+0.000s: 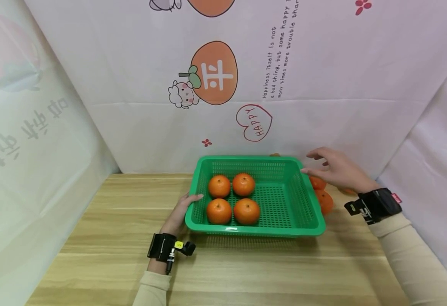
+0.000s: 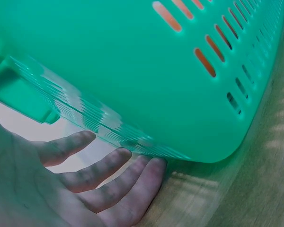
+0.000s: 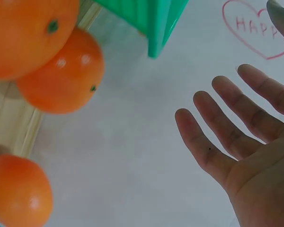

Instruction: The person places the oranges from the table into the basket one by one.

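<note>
Green basket (image 1: 284,204) steadied on the tabletop (image 1: 227,263), four oranges (image 1: 219,186) inside.

Left hand (image 1: 179,212) flat against the basket's left wall, fingers (image 2: 109,170) straight, likely bracing it against sliding. Right hand (image 1: 338,170) spread wide above the loose oranges (image 1: 324,201) beside the basket's right edge, gripping nothing, palm (image 3: 255,156) empty.
</note>
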Demonstrator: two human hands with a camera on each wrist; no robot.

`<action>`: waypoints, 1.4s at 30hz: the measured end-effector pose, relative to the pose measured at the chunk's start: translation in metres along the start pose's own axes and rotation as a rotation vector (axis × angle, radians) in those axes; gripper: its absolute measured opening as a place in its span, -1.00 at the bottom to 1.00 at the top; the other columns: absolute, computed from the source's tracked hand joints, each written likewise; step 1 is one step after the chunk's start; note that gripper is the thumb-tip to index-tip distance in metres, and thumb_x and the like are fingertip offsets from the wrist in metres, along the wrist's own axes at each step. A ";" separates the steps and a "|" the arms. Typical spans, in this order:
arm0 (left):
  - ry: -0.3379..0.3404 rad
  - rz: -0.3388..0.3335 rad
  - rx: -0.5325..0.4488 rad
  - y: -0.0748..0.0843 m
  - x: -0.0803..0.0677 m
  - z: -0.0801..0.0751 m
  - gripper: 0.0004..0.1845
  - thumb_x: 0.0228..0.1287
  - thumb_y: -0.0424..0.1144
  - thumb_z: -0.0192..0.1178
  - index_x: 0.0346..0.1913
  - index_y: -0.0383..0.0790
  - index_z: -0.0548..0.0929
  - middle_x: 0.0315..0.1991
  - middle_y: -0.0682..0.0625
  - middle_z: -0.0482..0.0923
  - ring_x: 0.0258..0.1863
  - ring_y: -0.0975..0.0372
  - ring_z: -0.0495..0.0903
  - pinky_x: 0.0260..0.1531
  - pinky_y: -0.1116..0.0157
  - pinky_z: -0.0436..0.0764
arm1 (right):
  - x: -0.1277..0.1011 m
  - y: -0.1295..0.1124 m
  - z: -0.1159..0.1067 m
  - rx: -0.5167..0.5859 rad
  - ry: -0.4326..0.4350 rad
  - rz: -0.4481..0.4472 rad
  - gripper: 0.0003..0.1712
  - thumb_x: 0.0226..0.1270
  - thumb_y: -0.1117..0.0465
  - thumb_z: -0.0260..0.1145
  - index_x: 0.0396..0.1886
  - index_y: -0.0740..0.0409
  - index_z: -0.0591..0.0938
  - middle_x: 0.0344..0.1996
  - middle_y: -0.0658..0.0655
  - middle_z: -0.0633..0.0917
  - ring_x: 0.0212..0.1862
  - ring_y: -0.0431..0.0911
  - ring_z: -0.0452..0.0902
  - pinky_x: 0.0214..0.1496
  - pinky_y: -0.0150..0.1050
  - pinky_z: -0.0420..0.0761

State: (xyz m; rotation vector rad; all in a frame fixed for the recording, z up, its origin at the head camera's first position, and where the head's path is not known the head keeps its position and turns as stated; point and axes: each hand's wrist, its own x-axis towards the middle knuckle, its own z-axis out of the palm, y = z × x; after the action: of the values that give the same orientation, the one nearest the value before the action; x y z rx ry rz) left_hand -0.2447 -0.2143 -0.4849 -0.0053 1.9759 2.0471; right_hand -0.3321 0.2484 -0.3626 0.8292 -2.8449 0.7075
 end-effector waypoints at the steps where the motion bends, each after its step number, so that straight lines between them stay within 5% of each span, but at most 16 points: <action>1: 0.001 0.000 0.000 -0.001 0.000 0.000 -0.22 0.54 0.09 0.03 0.70 -0.02 0.08 0.61 -0.19 0.29 0.45 0.04 0.46 0.39 0.05 0.57 | 0.000 0.003 0.000 -0.006 0.005 0.004 -0.33 0.47 -0.09 0.39 0.32 0.31 0.56 0.26 0.39 0.63 0.26 0.28 0.57 0.17 0.25 0.69; 13: 0.008 0.005 -0.031 -0.003 -0.001 0.002 -0.20 0.52 0.09 0.07 0.70 0.02 0.06 0.63 -0.15 0.25 0.54 -0.03 0.37 0.45 -0.01 0.51 | -0.011 0.038 -0.006 -0.026 0.075 0.048 -0.39 0.46 -0.05 0.41 0.25 0.34 0.60 0.21 0.42 0.66 0.25 0.32 0.55 0.18 0.33 0.61; 25: 0.013 0.015 -0.025 -0.004 -0.003 0.002 -0.20 0.53 0.10 0.06 0.70 -0.04 0.08 0.61 -0.18 0.28 0.51 -0.01 0.41 0.40 0.03 0.57 | -0.020 0.063 -0.013 -0.006 0.091 0.207 -0.25 0.47 -0.18 0.35 0.29 0.38 0.56 0.27 0.51 0.58 0.34 0.43 0.42 0.27 0.43 0.45; 42: 0.012 0.013 -0.025 -0.001 -0.002 0.002 -0.21 0.52 0.10 0.06 0.69 0.02 0.09 0.62 -0.13 0.27 0.55 -0.01 0.36 0.45 0.01 0.51 | -0.034 0.109 -0.006 0.008 0.115 0.403 0.00 0.56 -0.21 0.20 0.43 0.66 0.25 0.32 0.74 0.37 0.29 0.59 0.32 0.24 0.51 0.39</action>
State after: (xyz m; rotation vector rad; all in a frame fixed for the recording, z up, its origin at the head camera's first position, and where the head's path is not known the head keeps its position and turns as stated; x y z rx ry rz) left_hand -0.2422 -0.2124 -0.4858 -0.0102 1.9628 2.0841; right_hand -0.3612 0.3488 -0.4088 0.2014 -2.9291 0.7772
